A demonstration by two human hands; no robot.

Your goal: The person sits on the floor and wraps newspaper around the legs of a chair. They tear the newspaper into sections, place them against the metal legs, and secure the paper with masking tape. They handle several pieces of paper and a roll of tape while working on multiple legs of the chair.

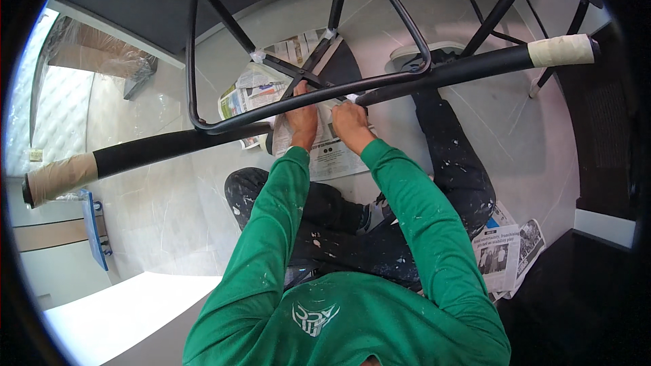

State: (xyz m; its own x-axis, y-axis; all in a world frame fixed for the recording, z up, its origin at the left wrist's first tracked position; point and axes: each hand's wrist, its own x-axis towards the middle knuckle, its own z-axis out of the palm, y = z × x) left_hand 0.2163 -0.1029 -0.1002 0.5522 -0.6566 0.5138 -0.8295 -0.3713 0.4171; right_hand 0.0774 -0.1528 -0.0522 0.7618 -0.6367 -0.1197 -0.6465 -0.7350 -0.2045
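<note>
An upturned stool with black metal legs stands before me, its leg frame (332, 91) crossing between me and its round dark seat (342, 68). Sheets of newspaper (319, 152) cover much of the seat. Beneath the footrest ring, my left hand (302, 122) is closed beside the metal cross bracket (278, 63), partly hidden by the ring. My right hand (351, 125) is closed, with its fingers pinched at the foot of the right-hand leg (454, 76), beside some white wrapping. What either hand pinches is too small to tell.
Beige wrapping covers the leg ends, which reach far out left and right. Another black-legged stool (502, 3) stands at the back right. Folded newspapers (505, 254) lie by my right knee. A plastic-wrapped item (102, 51) and a blue object (95, 230) are at left.
</note>
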